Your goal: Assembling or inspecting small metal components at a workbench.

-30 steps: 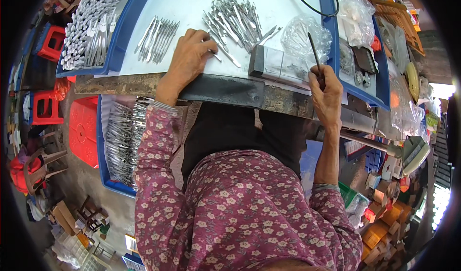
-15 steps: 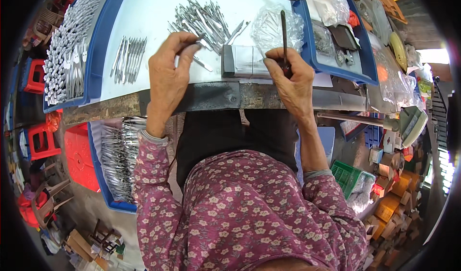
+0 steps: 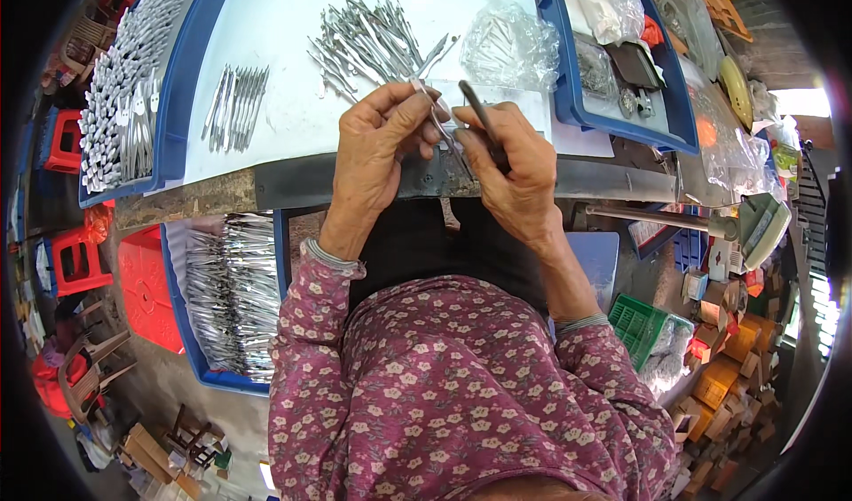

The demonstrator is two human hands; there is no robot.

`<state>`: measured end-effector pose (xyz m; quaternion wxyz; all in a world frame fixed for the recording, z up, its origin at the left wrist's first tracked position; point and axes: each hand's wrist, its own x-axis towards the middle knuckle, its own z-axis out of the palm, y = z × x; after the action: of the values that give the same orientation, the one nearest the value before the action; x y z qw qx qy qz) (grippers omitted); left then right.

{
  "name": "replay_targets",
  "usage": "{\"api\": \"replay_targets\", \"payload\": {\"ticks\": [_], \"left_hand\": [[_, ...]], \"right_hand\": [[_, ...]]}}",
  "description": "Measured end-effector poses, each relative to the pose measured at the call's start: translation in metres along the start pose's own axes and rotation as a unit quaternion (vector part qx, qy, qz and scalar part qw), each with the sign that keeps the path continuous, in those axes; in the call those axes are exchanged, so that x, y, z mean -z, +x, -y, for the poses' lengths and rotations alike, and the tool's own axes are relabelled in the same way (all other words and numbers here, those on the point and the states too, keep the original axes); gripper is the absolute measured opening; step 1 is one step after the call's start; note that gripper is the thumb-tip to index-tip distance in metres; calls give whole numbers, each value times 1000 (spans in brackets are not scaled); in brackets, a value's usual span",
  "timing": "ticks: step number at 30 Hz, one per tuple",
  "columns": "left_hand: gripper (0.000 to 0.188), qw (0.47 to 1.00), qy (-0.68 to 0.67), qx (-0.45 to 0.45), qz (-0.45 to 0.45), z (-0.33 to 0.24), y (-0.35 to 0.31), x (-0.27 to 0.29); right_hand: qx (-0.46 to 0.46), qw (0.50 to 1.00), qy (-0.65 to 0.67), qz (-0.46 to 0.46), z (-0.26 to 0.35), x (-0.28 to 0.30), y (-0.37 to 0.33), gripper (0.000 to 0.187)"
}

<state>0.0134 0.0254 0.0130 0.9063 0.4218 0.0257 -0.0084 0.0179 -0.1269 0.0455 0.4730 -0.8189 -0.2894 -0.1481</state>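
Note:
Over the near edge of the table, my two hands meet. My left hand [image 3: 377, 150] is closed, its thumb and forefinger pinching a slim silver metal tool [image 3: 441, 121] that slants down toward my right hand. My right hand [image 3: 515, 168] is wrapped round a dark rod-shaped tool [image 3: 477, 108], and its fingertips come close to the silver piece. Whether they touch it I cannot tell. Just beyond my left hand lies a loose heap of similar silver tools [image 3: 368, 35]. Further left, several more [image 3: 235, 106] lie side by side. My fingers hide the silver tool's lower end.
A blue tray [image 3: 169, 137] of silver tools stands left on the table. A clear plastic bag [image 3: 510, 48] of small pieces lies behind my right hand. Another blue tray [image 3: 639, 133] holds bags and small parts. Below are a blue bin [image 3: 213, 378] and a lamp [image 3: 765, 232].
My left hand has moved right and nearer to me, carrying the silver tool. My right hand has shifted left to meet it, and the dark tool now tilts left.

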Motion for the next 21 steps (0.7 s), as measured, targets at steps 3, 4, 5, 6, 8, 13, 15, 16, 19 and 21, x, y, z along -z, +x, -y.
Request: {"api": "replay_targets", "payload": {"ticks": [3,4,5,6,8,13,15,16,19,21], "left_hand": [[18,999,-30,-5,14,2,0,0],[18,999,-30,-4,16,3,0,1],[18,999,-31,-3,18,4,0,1],[18,999,-31,-3,18,4,0,0],[18,999,-31,-2,22,4,-1,0],[18,999,-32,-2,22,6,0,0],[18,999,-32,1,23,7,0,1],[18,999,-30,-1,25,7,1,2],[18,999,-32,-5,25,8,1,3],[18,999,-39,-6,24,9,2,4]], "right_hand": [[24,1000,-12,-12,-2,-3,-3,30],[24,1000,-12,-13,-3,-3,-4,30],[32,999,-12,-10,-3,-3,-4,30],[40,999,-11,-7,-4,-4,-4,31],[33,999,-15,-3,-4,-6,-5,31],[34,999,-22,4,-5,-7,-5,30],[31,999,-21,6,-5,-8,-5,29],[31,999,-20,7,-5,-8,-5,29],[38,998,-36,26,-5,-5,-4,30],[10,998,-30,57,-3,-2,-3,31]]}}
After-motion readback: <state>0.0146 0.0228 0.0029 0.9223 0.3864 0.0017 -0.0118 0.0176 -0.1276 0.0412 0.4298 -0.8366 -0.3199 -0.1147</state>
